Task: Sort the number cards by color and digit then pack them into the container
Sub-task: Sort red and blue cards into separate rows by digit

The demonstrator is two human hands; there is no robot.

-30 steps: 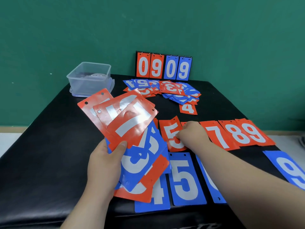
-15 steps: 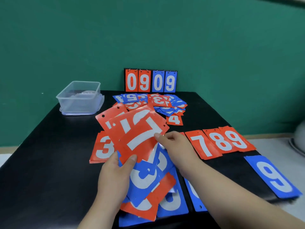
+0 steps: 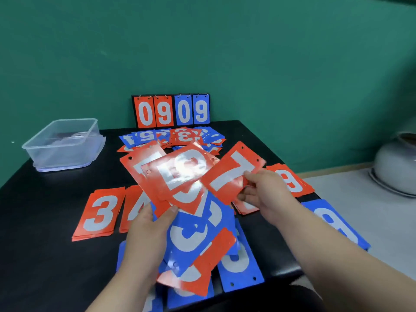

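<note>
**Black table, green wall: red 7 in right hand, mixed fan in left**

Black table (image 3: 45, 221) stands against a green wall (image 3: 270, 52). Left hand (image 3: 146, 235) grips a fan of cards (image 3: 184, 199), red and blue mixed, with the thumb on top and the fingers curled under. Glare washes out the top digit.

Right hand (image 3: 263, 194) pinches a red 7 card (image 3: 231, 174) by its lower end. The card is tilted, above the table, just right of the fan. Cannot tell whether it touches the fan.

Red stacks lie flat in a row:
- red 3 stack (image 3: 99, 213)
- red 4 stack (image 3: 132, 208), partly behind the fan
- red 9 stack (image 3: 290, 181), behind the right hand

In the nearer row, a blue card (image 3: 240, 266) lies under the fan. An edge blue card (image 3: 335, 224) lies at the right table edge, digit blurred.

Unsorted pile (image 3: 175, 137) sits at the back of the table, just in front of the upright scoreboard (image 3: 171, 111) reading 0909.

Clear container (image 3: 63, 143) sits at the far left corner, well apart from both hands. Its contents are unclear through the plastic. Grey pot (image 3: 396, 165) is on the floor at right.
</note>
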